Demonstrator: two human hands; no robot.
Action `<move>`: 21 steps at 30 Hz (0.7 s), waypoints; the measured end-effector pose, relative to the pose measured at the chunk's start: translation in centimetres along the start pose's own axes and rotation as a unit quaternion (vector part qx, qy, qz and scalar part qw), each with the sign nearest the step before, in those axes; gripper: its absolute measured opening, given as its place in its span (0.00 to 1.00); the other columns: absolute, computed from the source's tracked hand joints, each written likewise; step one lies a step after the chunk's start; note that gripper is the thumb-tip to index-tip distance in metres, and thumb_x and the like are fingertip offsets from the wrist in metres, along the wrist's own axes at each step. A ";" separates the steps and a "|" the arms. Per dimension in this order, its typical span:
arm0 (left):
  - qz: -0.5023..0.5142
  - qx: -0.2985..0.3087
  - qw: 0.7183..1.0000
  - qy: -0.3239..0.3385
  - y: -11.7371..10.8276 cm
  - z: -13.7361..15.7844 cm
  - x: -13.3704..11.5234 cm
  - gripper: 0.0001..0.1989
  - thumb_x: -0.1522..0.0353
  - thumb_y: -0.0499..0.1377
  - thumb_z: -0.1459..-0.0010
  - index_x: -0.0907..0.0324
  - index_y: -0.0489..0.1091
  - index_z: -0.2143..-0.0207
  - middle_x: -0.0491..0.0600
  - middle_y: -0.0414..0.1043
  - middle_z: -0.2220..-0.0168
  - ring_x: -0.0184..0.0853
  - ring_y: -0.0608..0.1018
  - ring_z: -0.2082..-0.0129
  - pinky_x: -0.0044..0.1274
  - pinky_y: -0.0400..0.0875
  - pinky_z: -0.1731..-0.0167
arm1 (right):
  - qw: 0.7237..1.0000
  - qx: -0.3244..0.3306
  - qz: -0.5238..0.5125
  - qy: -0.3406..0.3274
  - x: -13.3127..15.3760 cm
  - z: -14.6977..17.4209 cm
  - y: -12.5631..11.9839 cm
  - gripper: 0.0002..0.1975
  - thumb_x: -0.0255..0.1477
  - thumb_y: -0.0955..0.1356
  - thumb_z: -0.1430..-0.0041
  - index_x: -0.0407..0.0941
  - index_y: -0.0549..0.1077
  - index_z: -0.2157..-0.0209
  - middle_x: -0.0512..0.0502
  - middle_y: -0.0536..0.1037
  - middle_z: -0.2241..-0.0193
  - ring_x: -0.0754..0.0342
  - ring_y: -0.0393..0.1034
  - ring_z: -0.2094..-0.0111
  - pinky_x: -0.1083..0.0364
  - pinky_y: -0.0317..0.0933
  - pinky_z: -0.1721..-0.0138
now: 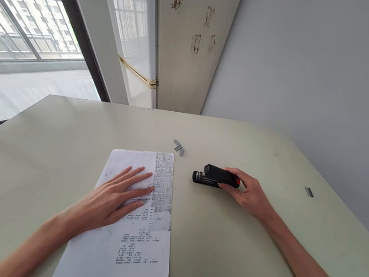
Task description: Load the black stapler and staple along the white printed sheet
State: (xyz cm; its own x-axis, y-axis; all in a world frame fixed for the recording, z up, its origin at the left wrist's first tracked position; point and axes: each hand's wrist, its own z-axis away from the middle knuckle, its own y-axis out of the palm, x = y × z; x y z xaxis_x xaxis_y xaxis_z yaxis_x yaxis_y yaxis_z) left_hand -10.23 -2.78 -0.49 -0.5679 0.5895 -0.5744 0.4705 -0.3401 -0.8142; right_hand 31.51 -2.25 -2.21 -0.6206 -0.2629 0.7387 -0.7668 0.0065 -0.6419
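Note:
My left hand lies flat with its fingers spread on a printed sheet of paper. Rows of staples run down the upper right part of that sheet, close to its edge. To the right of the paper, my right hand grips a black stapler by its rear end, thumb on the near side and fingers on the far side. The stapler's front points left toward the paper, a gap apart from it, and its jaws are parted. A bit of red shows at its back, by my fingers.
Several short strips of staples lie just beyond the paper's top right corner. Another strip of staples is at the far right of the pale table. Behind the table stand a refrigerator and a grey wall, with a window at left.

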 end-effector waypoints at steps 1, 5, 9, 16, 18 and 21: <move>-0.004 -0.001 1.000 -0.007 -0.1 -0.3 -0.1 0.20 0.61 0.61 0.30 0.41 0.73 0.37 0.40 0.60 0.28 0.48 0.58 0.26 0.50 0.42 0.26 | 1.000 0.007 -0.003 -0.003 -0.2 0.1 -0.1 0.23 0.52 0.70 0.35 0.52 0.77 0.48 0.45 0.80 0.62 0.48 0.68 0.66 0.52 0.65 0.75; -0.005 -0.033 0.999 -0.017 -0.5 -2.1 -0.8 0.16 0.60 0.61 0.31 0.43 0.79 0.43 0.43 0.70 0.33 0.49 0.66 0.30 0.48 0.53 0.28 | 0.999 0.035 -0.030 -0.012 -0.5 0.3 0.1 0.20 0.51 0.69 0.34 0.53 0.77 0.49 0.45 0.81 0.60 0.47 0.72 0.64 0.49 0.70 0.66; -0.047 -0.108 0.992 -0.040 -0.1 -5.9 -0.9 0.16 0.57 0.58 0.30 0.47 0.78 0.45 0.50 0.78 0.43 0.49 0.75 0.40 0.43 0.66 0.37 | 0.996 0.062 -0.056 -0.012 -0.4 0.3 0.1 0.17 0.46 0.70 0.33 0.54 0.77 0.48 0.45 0.82 0.57 0.46 0.73 0.59 0.48 0.70 0.62; -0.162 -0.146 0.973 -0.078 2.0 -14.8 -0.3 0.16 0.54 0.58 0.30 0.56 0.75 0.54 0.53 0.78 0.58 0.46 0.77 0.55 0.38 0.70 0.50 | 0.995 0.069 -0.073 -0.020 -0.7 0.0 0.0 0.16 0.41 0.71 0.34 0.53 0.77 0.47 0.47 0.83 0.56 0.47 0.75 0.59 0.49 0.71 0.57; -0.181 -0.155 0.967 -0.086 2.6 -16.4 -0.4 0.15 0.54 0.59 0.31 0.56 0.74 0.58 0.54 0.77 0.59 0.47 0.76 0.56 0.39 0.68 0.49 | 0.995 0.068 -0.072 -0.025 -0.8 -0.1 -0.1 0.16 0.41 0.71 0.34 0.53 0.77 0.47 0.47 0.83 0.55 0.47 0.75 0.59 0.49 0.71 0.57; -0.196 -0.162 0.962 -0.096 3.3 -17.8 -0.6 0.15 0.55 0.61 0.33 0.57 0.73 0.63 0.55 0.76 0.61 0.49 0.75 0.55 0.41 0.65 0.48 | 0.994 0.068 -0.076 -0.026 -0.8 -0.2 -0.1 0.16 0.40 0.71 0.35 0.53 0.76 0.47 0.47 0.82 0.55 0.48 0.75 0.59 0.50 0.70 0.58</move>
State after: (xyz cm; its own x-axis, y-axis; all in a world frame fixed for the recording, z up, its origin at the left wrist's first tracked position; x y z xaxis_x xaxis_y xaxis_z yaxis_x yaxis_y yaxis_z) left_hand 3.70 8.73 -1.32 -0.8441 0.4698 -0.2584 0.3632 0.1466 -0.9201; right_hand 32.08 -1.88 -2.72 -0.4875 -0.3008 0.8197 -0.8195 -0.1661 -0.5484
